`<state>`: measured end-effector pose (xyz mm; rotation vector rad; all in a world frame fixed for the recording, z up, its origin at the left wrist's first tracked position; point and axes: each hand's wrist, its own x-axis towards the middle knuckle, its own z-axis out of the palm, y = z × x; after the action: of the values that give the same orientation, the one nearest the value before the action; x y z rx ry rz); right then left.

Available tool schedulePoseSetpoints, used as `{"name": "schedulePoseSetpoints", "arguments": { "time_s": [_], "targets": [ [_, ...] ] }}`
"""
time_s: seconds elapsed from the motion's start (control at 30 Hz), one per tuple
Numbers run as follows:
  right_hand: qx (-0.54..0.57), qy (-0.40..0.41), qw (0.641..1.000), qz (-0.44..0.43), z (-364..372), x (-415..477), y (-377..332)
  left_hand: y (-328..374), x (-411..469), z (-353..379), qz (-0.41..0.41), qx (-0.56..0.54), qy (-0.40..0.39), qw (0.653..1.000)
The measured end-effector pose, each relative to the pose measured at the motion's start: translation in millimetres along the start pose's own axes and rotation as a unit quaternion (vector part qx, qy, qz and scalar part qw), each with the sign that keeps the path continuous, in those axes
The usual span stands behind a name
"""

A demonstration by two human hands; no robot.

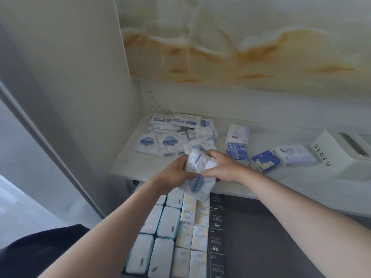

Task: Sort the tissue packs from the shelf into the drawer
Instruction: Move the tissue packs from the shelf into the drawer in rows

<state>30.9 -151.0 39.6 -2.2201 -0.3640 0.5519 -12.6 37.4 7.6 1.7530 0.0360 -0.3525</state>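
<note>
Thin glossy plastic film, crinkled and faintly shiny, on the white-and-blue tissue packs [197,173] gripped between bare left hand [176,174] and right hand [217,167]. Same slick wrap on the loose pile of packs [170,135] at the back of the shelf [128,165]. Smooth, pale, stone-like shelf top with a soft sheen. Polished marble-look wall panel [230,41], cream with amber veins. Matt white plastic on the tissue box [339,155] lettered UEOFU. In the drawer [261,237], a dull grey floor, matt-looking black packs [216,227] and softly shiny cream packs [192,223].
</note>
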Motion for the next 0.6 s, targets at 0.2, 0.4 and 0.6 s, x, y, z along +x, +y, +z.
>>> {"name": "schedulePoseSetpoints", "arguments": {
  "time_s": [0.2, 0.4, 0.6],
  "targets": [
    [-0.103, -0.041, 0.993, 0.050, -36, -49, 33, 6, -16, 64, 0.053, 0.139, 0.019, 0.989],
    [-0.224, -0.054, 0.970, 0.082, -29, -93, 108, -20, -29, 122, 0.059, 0.276, -0.053, 0.958],
    [-0.274, 0.004, 0.959, 0.077, 13, -95, 162, -49, -15, 156, 0.056, 0.495, -0.031, 0.867]
  ]
}}
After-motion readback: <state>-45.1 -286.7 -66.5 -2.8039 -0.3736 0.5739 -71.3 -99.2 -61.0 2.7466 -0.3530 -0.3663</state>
